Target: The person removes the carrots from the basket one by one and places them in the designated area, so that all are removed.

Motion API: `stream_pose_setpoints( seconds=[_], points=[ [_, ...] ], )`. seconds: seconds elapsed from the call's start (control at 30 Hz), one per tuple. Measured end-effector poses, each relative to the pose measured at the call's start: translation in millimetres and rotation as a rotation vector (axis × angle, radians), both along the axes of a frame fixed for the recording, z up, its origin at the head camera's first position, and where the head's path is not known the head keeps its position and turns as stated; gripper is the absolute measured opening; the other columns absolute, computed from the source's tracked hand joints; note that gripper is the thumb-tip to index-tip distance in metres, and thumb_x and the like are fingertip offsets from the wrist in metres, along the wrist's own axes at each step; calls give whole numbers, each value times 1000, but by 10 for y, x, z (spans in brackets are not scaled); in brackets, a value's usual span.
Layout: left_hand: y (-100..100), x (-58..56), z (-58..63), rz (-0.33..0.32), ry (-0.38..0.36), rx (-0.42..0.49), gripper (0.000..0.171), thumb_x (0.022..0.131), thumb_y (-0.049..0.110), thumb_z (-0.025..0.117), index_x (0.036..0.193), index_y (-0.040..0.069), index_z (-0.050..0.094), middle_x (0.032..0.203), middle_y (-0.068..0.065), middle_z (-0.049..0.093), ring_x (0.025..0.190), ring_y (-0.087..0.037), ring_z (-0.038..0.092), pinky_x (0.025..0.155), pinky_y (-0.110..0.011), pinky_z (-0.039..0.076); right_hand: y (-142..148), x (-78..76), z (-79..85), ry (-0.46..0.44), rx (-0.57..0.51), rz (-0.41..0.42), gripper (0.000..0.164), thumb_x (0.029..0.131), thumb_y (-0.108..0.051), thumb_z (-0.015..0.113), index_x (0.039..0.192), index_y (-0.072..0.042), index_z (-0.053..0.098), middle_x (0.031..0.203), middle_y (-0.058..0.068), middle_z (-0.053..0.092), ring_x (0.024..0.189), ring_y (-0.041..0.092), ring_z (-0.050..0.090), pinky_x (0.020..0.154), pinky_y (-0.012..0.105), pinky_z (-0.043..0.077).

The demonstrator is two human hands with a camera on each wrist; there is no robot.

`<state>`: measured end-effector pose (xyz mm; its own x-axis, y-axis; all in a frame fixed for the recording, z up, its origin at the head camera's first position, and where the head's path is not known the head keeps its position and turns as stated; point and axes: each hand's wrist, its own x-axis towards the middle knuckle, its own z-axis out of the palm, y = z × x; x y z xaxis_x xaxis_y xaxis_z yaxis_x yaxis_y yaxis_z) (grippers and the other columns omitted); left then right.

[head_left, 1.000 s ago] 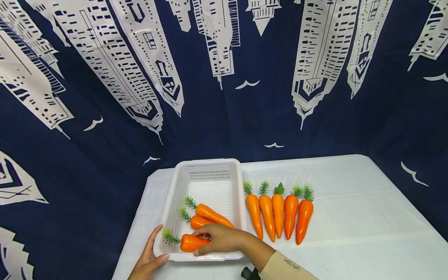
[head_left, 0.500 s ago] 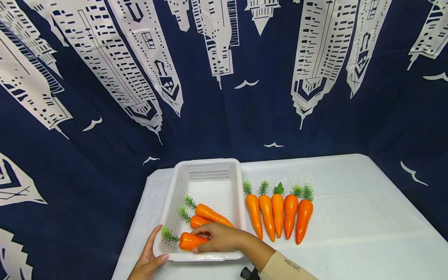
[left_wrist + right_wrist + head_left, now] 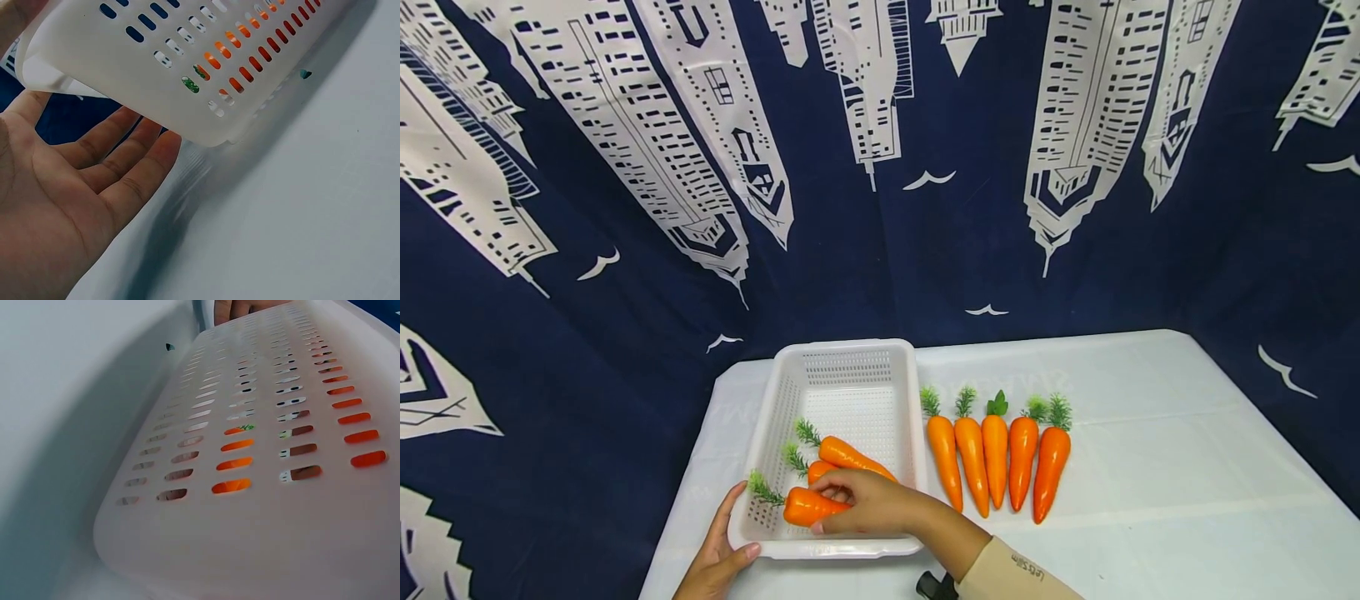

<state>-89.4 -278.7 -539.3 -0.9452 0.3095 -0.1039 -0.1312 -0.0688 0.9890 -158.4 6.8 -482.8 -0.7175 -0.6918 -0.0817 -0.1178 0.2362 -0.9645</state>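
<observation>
In the head view my right hand pinches an orange toy carrot with a green leafy top, inside the white plastic basket near its front wall. The carrot's thin end is hidden under the hand. Two more carrots lie behind it, a long one and one mostly covered by the fingers. My left hand holds the basket's front left corner. In the left wrist view that hand has its fingertips against the outer wall; orange shows through the slots.
Right of the basket, several carrots lie side by side on the white tablecloth, tops pointing away. A small black object is by the right forearm. A dark blue cloth printed with white buildings hangs behind the table.
The carrot in my right hand has moved slightly away from the front wall, toward the other carrots in the basket, and the hand has shifted with it. My left hand keeps its place.
</observation>
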Motion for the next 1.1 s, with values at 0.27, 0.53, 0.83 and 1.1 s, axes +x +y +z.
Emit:
stream_pose_setpoints(
  seconds=[0.27, 0.53, 0.83, 1.1],
  points=[
    [3, 3, 12, 5, -3, -14, 92, 96, 4, 58, 162, 25, -4, 160, -10, -18, 122, 16, 37, 98, -15, 42, 24, -7, 45, 51, 15, -66, 42, 82, -30, 84, 121, -27, 67, 106, -11, 62, 88, 5, 59, 78, 20, 49],
    [-4, 2, 10, -1, 0, -14, 93, 96, 3, 58, 162, 25, -3, 158, -7, -16, 123, 15, 37, 99, -14, 41, 51, 3, 62, 48, -56, -95, 44, 84, -29, 83, 124, -29, 66, 108, -6, 64, 84, 8, 60, 77, 20, 50],
    [-6, 0, 1, 10, -4, -18, 92, 96, 2, 57, 162, 26, -2, 158, -6, -14, 123, 14, 37, 98, -14, 41, 86, 30, 150, 5, -117, -133, 43, 87, -27, 80, 125, -23, 64, 111, -2, 66, 83, 9, 61, 66, 21, 50],
    [1, -1, 15, 11, -6, -20, 93, 96, 3, 58, 162, 27, -2, 157, -5, -11, 123, 15, 38, 98, -14, 41, 149, 85, 248, 23, -111, -136, 41, 91, -28, 75, 130, -24, 61, 117, -1, 64, 98, 11, 63, 86, 22, 51]
  ],
)
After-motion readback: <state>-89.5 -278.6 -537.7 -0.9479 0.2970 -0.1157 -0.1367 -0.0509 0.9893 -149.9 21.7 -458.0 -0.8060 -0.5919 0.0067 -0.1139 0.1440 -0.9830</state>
